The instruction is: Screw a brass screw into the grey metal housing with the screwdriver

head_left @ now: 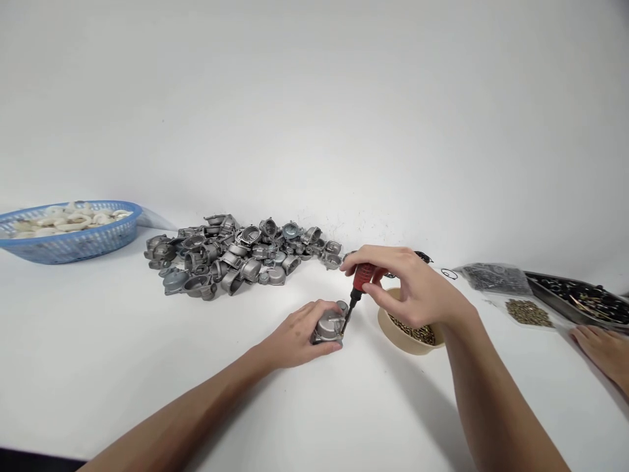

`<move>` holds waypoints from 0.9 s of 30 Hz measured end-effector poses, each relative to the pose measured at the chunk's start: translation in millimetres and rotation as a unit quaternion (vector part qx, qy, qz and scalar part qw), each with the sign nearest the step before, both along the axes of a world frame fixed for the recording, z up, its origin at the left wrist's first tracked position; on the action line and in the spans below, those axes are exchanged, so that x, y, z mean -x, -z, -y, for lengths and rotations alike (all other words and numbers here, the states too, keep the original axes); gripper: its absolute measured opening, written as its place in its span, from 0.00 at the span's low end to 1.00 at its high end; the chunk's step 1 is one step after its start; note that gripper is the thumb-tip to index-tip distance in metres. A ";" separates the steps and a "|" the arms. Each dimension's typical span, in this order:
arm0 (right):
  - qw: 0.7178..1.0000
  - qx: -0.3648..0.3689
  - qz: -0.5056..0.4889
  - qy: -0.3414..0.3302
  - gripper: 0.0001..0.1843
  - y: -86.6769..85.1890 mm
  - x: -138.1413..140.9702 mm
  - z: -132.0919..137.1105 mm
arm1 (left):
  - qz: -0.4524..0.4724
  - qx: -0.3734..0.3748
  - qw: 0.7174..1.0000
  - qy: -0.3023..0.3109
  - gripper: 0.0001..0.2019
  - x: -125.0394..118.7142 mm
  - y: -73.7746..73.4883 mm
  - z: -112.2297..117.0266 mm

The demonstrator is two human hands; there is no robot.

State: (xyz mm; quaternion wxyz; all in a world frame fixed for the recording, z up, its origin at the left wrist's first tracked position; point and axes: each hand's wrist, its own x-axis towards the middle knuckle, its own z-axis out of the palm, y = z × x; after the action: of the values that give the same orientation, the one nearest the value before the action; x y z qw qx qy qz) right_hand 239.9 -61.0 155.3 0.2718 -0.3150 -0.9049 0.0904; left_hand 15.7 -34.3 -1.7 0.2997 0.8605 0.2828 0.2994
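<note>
Red-handled, the screwdriver (356, 296) slants from the right hand's (415, 285) closed grip — its dark tip at the edge of a grey metal housing (328, 324). The left hand (297, 333) clasps that housing against the white table (221, 393). Just right, a tan bowl (399, 339) holds small brass-coloured parts (417, 334); similar castings (251, 270) lie heaped beyond — a blue basket (73, 248) farther left.

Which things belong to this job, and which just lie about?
Likely in the job:
red screwdriver in right hand
metal part in left hand
bowl of brassy pieces
pile of similar parts

Apparently lying about:
blue basket
dark tray
grey-filled bag
brass-filled bag
</note>
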 end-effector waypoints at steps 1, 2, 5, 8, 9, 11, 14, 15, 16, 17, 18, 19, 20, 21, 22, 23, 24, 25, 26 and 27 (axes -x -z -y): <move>1.000 -0.003 0.001 -0.001 0.16 0.3 0.4 0.3 | -0.003 -0.004 1.000 0.002 0.24 0.3 0.4 -0.4; 1.000 -0.014 0.002 0.007 0.14 0.6 0.9 0.7 | -0.005 -0.007 1.000 0.004 0.24 0.7 0.7 -0.7; 0.999 -0.039 0.013 0.025 0.13 1.1 2.5 2.1 | -0.005 -0.005 1.000 0.008 0.25 1.8 0.7 -1.6; 1.000 -0.025 0.016 -0.001 0.18 1.1 3.6 3.4 | 0.001 0.008 1.000 0.011 0.25 2.9 -0.1 -2.1; 0.999 -0.029 0.013 0.000 0.18 1.3 4.0 3.6 | 0.002 0.013 1.000 0.012 0.25 3.2 -0.4 -2.2; 0.999 -0.046 0.006 0.021 0.16 2.3 5.1 3.4 | 0.003 0.016 1.000 0.011 0.25 4.0 -0.3 -2.4; 0.999 -0.001 -0.031 -0.010 0.21 6.1 6.9 1.1 | 0.001 0.006 1.000 0.009 0.25 5.5 1.1 -3.2; 0.998 0.031 -0.052 -0.036 0.24 8.1 7.5 -0.6 | 0.001 0.000 1.000 0.009 0.26 6.1 1.5 -3.6; 0.994 0.057 -0.074 -0.058 0.25 10.3 7.9 -2.6 | 0.002 -0.006 1.000 0.009 0.26 6.9 1.7 -4.0; 0.991 0.069 -0.094 -0.068 0.24 12.6 8.2 -4.9 | 0.003 -0.012 1.000 0.011 0.26 7.7 1.4 -4.4; 0.989 0.064 -0.113 -0.065 0.23 14.8 8.4 -7.2 | 0.006 -0.020 1.000 0.013 0.25 8.5 0.7 -4.6; 0.989 0.052 -0.127 -0.057 0.21 16.6 8.4 -9.3 | 0.009 -0.028 0.999 0.015 0.25 9.4 -0.6 -4.9; 0.988 0.043 -0.140 -0.052 0.21 18.1 8.4 -10.9 | 0.011 -0.035 0.999 0.017 0.25 10.2 -2.3 -5.0; 0.986 0.045 -0.151 -0.055 0.22 19.0 8.2 -12.1 | 0.012 -0.039 0.999 0.021 0.24 11.1 -4.4 -5.1; 0.983 0.062 -0.160 -0.065 0.23 19.6 8.1 -12.9 | 0.011 -0.040 0.999 0.024 0.23 11.8 -6.6 -5.1; 0.979 0.086 -0.168 -0.079 0.23 19.9 7.9 -13.5 | 0.010 -0.041 0.999 0.027 0.23 12.5 -8.8 -5.2; 0.975 0.106 -0.174 -0.090 0.23 20.2 7.8 -14.4 | 0.008 -0.043 0.999 0.029 0.23 13.1 -10.7 -5.2; 0.973 0.111 -0.180 -0.092 0.22 20.6 7.5 -15.7 | 0.007 -0.046 0.998 0.030 0.24 13.6 -12.2 -5.3; 0.974 0.095 -0.186 -0.083 0.21 21.2 7.2 -17.5 | 0.006 -0.052 0.998 0.029 0.24 13.9 -13.3 -5.3; 0.977 0.064 -0.193 -0.068 0.20 22.2 6.6 -19.8 | 0.005 -0.059 0.998 0.026 0.25 14.2 -14.0 -5.3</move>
State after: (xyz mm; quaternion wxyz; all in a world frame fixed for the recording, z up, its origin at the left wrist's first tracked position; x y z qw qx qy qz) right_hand 233.3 -41.1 133.2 0.4137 -0.2464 -0.8470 0.2254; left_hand 1.5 -29.0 12.3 0.2572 0.8824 0.2405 0.3122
